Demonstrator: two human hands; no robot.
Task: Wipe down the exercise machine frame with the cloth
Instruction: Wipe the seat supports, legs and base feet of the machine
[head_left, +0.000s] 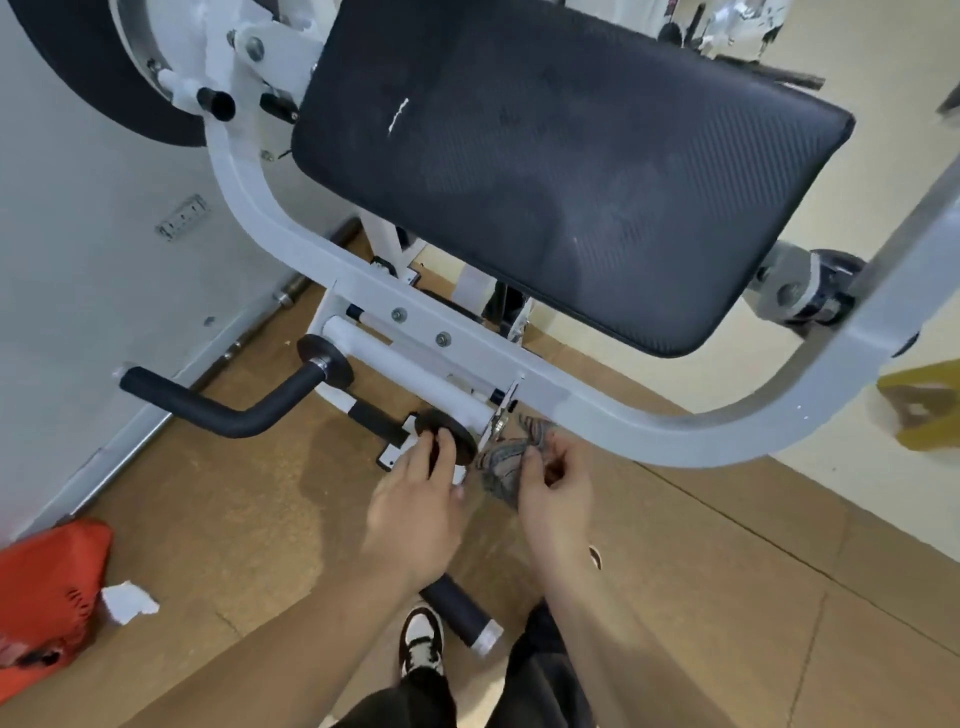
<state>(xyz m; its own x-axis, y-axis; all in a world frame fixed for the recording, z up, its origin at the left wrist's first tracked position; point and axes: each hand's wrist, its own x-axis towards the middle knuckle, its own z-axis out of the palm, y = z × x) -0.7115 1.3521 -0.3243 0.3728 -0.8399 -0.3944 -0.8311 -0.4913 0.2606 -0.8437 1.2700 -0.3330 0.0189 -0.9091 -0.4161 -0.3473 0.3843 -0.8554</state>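
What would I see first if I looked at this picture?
The big black pad fills the upper middle, with the white frame curving beneath it. Just under that bar, in the centre, the right hand holds a patterned cloth while the left hand touches a round black disc. A bright orange bag lies on the floor at the lower left.
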